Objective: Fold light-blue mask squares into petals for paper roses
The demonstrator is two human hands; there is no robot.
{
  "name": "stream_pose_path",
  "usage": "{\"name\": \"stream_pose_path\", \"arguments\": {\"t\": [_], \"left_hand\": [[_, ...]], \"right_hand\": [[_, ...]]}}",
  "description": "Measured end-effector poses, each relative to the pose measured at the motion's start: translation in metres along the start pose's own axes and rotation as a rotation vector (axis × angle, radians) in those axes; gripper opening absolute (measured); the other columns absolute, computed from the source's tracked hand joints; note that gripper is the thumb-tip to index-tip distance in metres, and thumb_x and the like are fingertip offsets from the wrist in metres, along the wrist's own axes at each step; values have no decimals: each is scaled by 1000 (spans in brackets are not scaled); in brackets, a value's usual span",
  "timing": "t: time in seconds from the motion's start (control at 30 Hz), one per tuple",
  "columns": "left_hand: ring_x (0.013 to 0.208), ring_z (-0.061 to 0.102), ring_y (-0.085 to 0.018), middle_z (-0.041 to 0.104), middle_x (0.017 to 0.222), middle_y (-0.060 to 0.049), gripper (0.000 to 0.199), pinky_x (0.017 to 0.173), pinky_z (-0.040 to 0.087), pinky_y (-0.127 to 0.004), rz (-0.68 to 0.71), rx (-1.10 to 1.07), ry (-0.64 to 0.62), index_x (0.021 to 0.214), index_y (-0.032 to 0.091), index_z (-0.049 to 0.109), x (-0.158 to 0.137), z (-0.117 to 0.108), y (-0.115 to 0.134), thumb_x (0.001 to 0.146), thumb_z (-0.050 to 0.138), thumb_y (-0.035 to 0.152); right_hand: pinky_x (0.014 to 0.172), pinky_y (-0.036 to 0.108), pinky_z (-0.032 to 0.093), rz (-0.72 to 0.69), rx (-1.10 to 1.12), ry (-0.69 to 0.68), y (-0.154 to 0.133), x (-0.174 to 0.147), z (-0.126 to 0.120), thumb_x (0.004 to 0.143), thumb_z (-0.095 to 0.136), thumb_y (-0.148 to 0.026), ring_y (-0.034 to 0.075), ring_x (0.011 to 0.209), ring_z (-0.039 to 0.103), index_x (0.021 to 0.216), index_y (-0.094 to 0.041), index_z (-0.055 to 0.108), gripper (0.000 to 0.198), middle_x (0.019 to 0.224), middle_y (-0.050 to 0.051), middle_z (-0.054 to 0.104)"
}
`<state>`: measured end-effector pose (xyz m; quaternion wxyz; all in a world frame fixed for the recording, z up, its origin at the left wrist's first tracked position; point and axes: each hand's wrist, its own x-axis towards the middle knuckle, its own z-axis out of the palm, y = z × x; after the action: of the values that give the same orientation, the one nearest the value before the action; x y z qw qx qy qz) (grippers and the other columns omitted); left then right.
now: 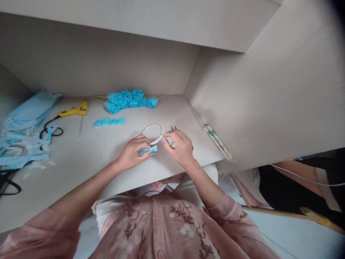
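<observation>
My left hand (136, 151) is closed around a folded strip of light blue fabric (147, 150), its thumb and fingers pressing the folds together. Just above those fingers, a white roll of tape (143, 130) is tilted up on its edge, touching the left fingertips. My right hand (178, 145) pinches at the right side of the roll, where the tape's end seems to be; the fingertips hide most of it. A pair of scissors (174, 127) lies mostly hidden beneath the right hand, with the tips showing above it.
Blue fabric roses (126, 100) on sticks lie along the back. Before them rests a scalloped blue strip (109, 122). At left are a yellow glue gun (72, 110), stacked face masks (33, 108) and cut scraps (24, 147). Packaged sticks (219, 142) lie by the right wall.
</observation>
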<state>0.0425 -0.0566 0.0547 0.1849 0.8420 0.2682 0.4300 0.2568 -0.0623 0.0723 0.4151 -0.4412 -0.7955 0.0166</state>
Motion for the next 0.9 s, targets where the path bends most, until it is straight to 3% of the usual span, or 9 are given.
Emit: {"name": "stream_pose_path", "arguments": {"t": [0.07, 0.2, 0.27, 0.4, 0.47, 0.6, 0.7, 0.8, 0.9], "left_hand": [[79, 59, -18, 69, 82, -7, 9, 75, 44, -31, -24, -6, -8, 76, 18, 61, 0, 0, -1, 84, 59, 17], [75, 57, -17, 67, 78, -5, 11, 71, 43, -30, -99, 8, 8, 72, 19, 59, 1, -2, -4, 83, 58, 18], [73, 56, -16, 66, 75, -5, 13, 69, 42, -29, -121, 18, 22, 70, 19, 57, 2, -3, -4, 83, 57, 18], [70, 55, -15, 61, 71, -2, 15, 68, 41, -28, -139, 30, 50, 68, 19, 54, 3, -5, -5, 83, 57, 18], [69, 54, -15, 59, 68, -1, 17, 68, 40, -28, -152, 34, 69, 66, 19, 52, 4, -7, -6, 83, 56, 17], [69, 54, -15, 58, 68, -1, 18, 68, 40, -27, -180, 40, 87, 66, 19, 51, 3, -7, -10, 83, 56, 16], [71, 55, -15, 59, 70, -1, 17, 69, 40, -27, -232, 30, 96, 67, 18, 52, 1, -6, -12, 83, 58, 19], [73, 55, -15, 60, 73, -2, 17, 70, 40, -27, -291, -40, 107, 68, 18, 54, 0, -6, -13, 83, 59, 21], [75, 55, -15, 60, 78, -3, 16, 71, 41, -27, -336, -192, 121, 69, 17, 56, 0, -8, -14, 82, 62, 25]], "right_hand": [[82, 36, 48, 37, 39, 4, -1, 0, -2, 88, 53, -23, 22, 86, 64, 88, -25, 64, 11, 88, 5, 70], [78, 32, 50, 239, 179, 21, -3, 3, -9, 84, 56, -22, 18, 79, 65, 82, -23, 64, 9, 84, 3, 71], [77, 31, 50, 307, 255, -29, 1, 4, -13, 84, 58, -25, 18, 79, 66, 83, -22, 66, 8, 84, 2, 71], [79, 29, 51, 347, 343, -186, 23, 1, -26, 90, 54, -34, 18, 88, 68, 113, -23, 65, 28, 98, 4, 73], [79, 30, 51, 378, 179, -214, 37, -6, -33, 95, 47, -37, 18, 89, 69, 122, -22, 61, 34, 101, 6, 73], [76, 32, 49, 374, -505, -479, 48, -23, -36, 92, 54, -42, 26, 90, 67, 125, -16, 59, 42, 98, 14, 71], [72, 32, 48, 335, -681, -601, 44, -30, -28, 88, 59, -45, 28, 89, 67, 132, -16, 54, 53, 98, 16, 69], [75, 34, 49, 372, -625, -597, 46, -29, -23, 87, 60, -32, 29, 92, 66, 131, -14, 53, 49, 104, 18, 67], [81, 36, 50, 555, -254, -482, 57, -24, -30, 80, 63, -25, 24, 89, 66, 122, -18, 58, 43, 100, 11, 68]]}}
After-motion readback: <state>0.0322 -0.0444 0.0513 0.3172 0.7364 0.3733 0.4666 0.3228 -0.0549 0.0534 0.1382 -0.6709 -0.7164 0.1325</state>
